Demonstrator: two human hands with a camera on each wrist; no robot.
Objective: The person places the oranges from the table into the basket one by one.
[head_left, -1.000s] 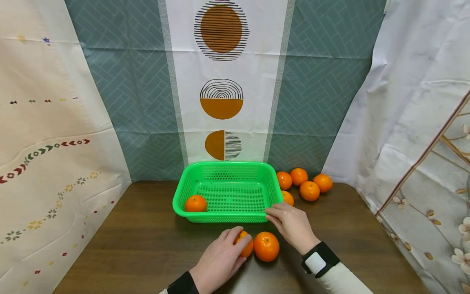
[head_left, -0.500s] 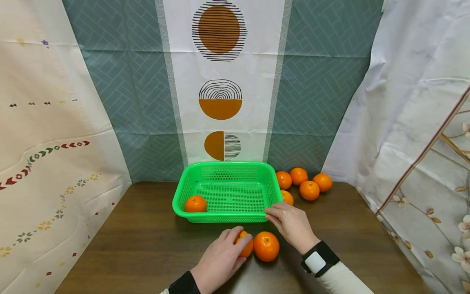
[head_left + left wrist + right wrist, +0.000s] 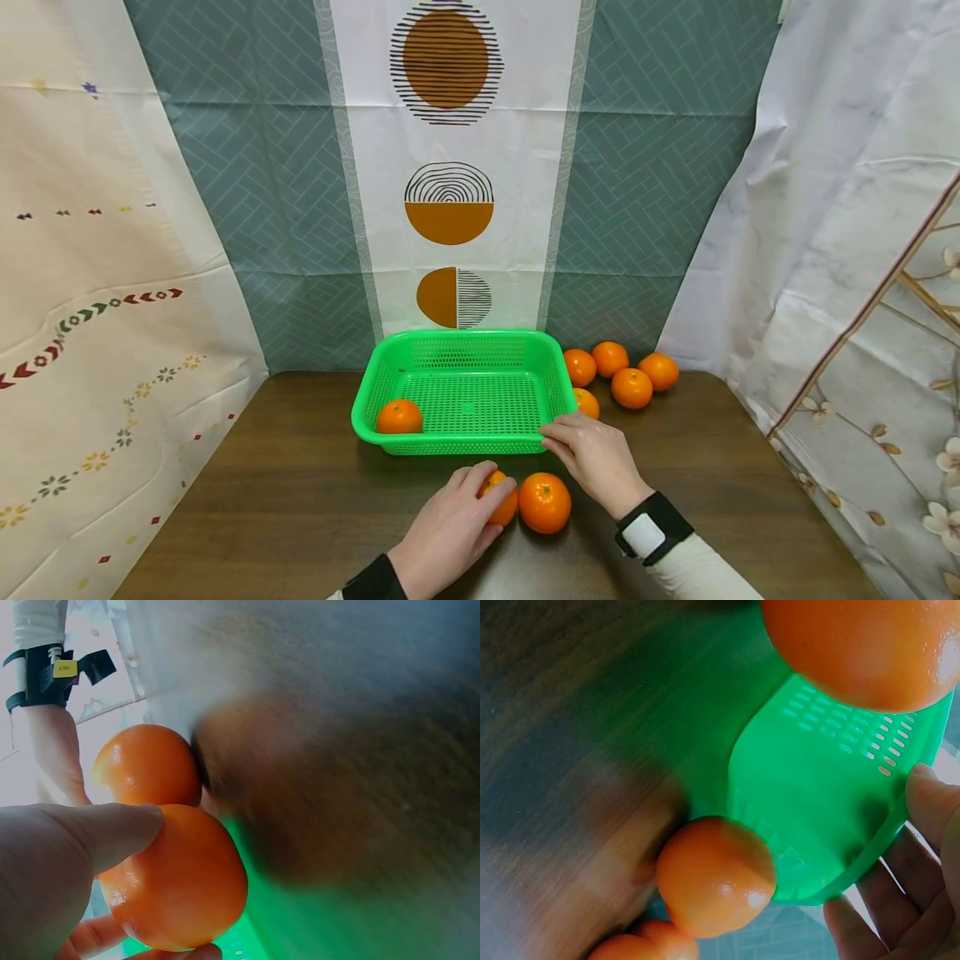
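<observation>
In the head view my left hand (image 3: pixel 450 529) holds an orange (image 3: pixel 506 505) on the table, its fingers curved over the fruit. The left wrist view has the thumb on that orange (image 3: pixel 187 881) and fingertips beneath it. A second orange (image 3: pixel 544 503) sits just to the right, close against it. My right hand (image 3: pixel 596 462) pinches the front right corner of a green plastic basket (image 3: pixel 465 440); the right wrist view has the thumb over the basket rim (image 3: pixel 889 836) and fingers on its outer side. One orange (image 3: pixel 400 416) lies inside the basket at the front left.
Several more oranges (image 3: pixel 632 389) are grouped right of the basket at the back of the brown wooden table (image 3: pixel 247 492); one (image 3: pixel 587 403) is partly hidden by the basket. Patterned cloth (image 3: pixel 652 208) hangs behind the table, with more at both sides.
</observation>
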